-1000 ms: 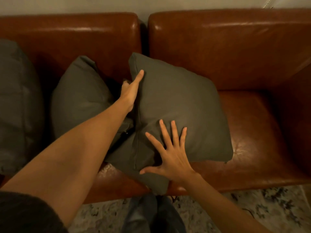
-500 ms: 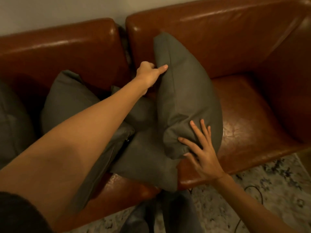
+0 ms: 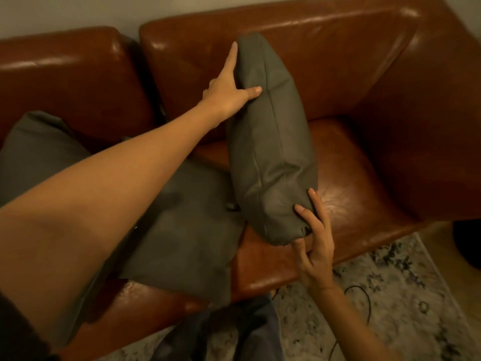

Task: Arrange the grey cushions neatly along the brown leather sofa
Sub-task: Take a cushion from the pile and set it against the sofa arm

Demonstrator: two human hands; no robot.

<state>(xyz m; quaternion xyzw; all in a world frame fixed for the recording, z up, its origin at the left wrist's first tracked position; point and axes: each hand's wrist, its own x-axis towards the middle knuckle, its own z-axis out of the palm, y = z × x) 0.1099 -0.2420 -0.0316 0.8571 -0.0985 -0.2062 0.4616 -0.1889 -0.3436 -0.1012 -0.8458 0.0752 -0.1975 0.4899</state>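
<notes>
A grey cushion (image 3: pixel 270 152) stands on edge above the right seat of the brown leather sofa (image 3: pixel 351 82), seam facing me. My left hand (image 3: pixel 229 84) holds its top left side, thumb across the front and fingers stretched up the edge. My right hand (image 3: pixel 315 238) grips its bottom corner near the seat's front edge. A second grey cushion (image 3: pixel 182 230) lies flat on the seat under my left arm. A third grey cushion (image 3: pixel 39 149) leans against the left backrest.
The sofa's right armrest (image 3: pixel 442 126) rises close to the held cushion. A patterned rug (image 3: pixel 390 295) with a thin black cable (image 3: pixel 364 295) lies on the floor in front. A dark round object (image 3: pixel 468 243) sits at the right edge.
The cushion has been lifted off the flat one and turned fully on edge, moving right over the right seat. My left hand slid up its side; my right hand moved to its bottom corner.
</notes>
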